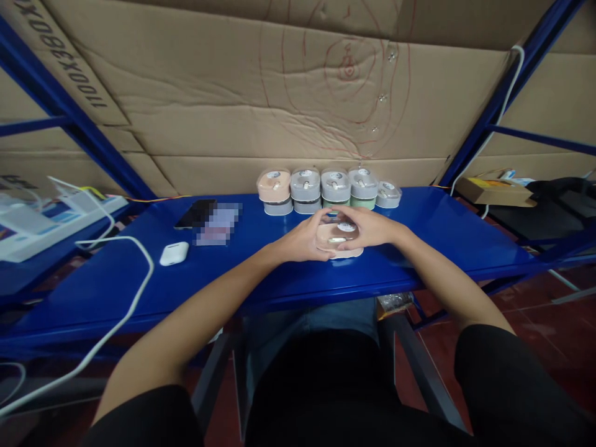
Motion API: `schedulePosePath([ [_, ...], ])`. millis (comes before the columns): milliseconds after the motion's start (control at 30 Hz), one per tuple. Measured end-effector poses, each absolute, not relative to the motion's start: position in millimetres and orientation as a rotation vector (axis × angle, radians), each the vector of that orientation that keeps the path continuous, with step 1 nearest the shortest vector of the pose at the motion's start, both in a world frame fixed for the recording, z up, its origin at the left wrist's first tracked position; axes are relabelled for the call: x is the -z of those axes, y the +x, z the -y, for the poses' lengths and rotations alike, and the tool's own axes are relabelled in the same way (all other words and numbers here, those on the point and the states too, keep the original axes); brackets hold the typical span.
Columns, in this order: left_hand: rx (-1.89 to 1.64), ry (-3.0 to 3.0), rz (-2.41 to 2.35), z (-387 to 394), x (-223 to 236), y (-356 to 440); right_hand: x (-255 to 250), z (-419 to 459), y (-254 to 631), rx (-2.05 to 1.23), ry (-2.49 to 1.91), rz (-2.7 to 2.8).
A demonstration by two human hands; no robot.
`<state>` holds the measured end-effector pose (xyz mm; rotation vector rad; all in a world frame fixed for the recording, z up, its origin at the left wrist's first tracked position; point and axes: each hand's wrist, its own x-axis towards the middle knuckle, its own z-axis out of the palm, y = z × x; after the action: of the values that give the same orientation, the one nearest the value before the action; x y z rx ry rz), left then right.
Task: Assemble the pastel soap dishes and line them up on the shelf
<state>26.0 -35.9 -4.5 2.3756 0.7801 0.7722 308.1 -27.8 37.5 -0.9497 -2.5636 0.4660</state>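
Note:
A small rounded box (pixel 339 236) with a pinkish-beige base and a clear lid stands on the blue table in front of me. A round sticker and a small pale clip show on it. My left hand (pixel 305 239) wraps its left side, and my right hand (pixel 372 228) wraps its right side, fingers curled round the lid and base. Just behind, similar boxes stand in stacks of two: a peach one (pixel 274 185) at the left, grey ones such as this grey box (pixel 335 184), and a single grey box (pixel 388 194) at the right end.
On the blue table (pixel 261 279) lie a white earbud case (pixel 174 254), a dark phone (pixel 195 213) and a blurred-out item (pixel 217 225). A white cable (pixel 139 285) crosses the left edge. Cardboard (pixel 209 93) backs the table between blue posts. An open carton (pixel 496 191) sits at right.

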Motion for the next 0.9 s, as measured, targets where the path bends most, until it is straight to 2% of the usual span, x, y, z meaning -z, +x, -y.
schedulePosePath([
  [133, -0.695, 2.503, -0.884, 35, 1, 18, -52, 17, 343, -0.507, -1.049, 2.501],
  [400, -0.597, 2.635, -0.795, 36, -2, 17, -53, -12, 391, -0.524, -1.736, 2.427],
  [633, -0.789, 2.52, -1.006, 23, -7, 7, -36, -26, 397, -0.48, -1.626, 2.529],
  [900, -0.627, 2.594, -1.264, 8, -13, -11, -28, -31, 396, -0.467, -1.644, 2.508],
])
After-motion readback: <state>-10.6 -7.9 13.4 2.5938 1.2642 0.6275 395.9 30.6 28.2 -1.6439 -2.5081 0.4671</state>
